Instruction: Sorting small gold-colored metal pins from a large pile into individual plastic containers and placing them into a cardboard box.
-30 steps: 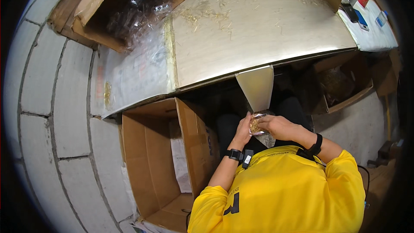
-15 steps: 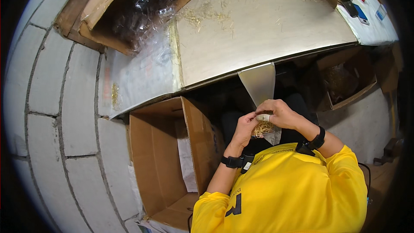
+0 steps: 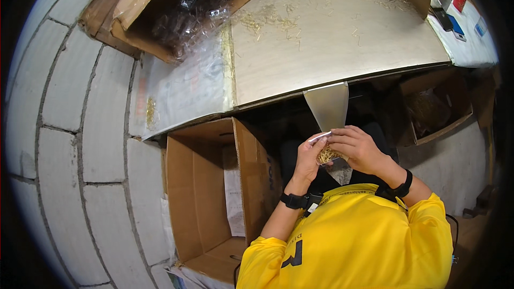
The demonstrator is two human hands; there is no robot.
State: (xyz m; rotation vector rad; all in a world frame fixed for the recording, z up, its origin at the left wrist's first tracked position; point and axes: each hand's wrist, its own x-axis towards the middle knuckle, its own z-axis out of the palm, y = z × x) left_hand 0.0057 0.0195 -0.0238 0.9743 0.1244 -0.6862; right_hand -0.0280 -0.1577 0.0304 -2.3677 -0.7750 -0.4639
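Close to my lap, a small clear plastic box full of thin gold-coloured pin-like pieces is held between both hands. My left hand grips its left side, with a white edge, perhaps of the lid, showing by the thumb. Curled over the top and right side of the box is my right hand, its fingers close to the left fingertips. Part of the box is hidden behind the fingers. A pale metal chute slopes down from the table edge to just beyond my hands.
More gold pieces lie scattered over the pale tabletop. A cardboard box of clear plastic cases stands far left. An open carton is left of me, another box under the table at right. Phones lie far right.
The whole view has shifted slightly. My right hand's fingers have moved from a pinch at the box's top to lie across it, and a white edge now shows by my left thumb.
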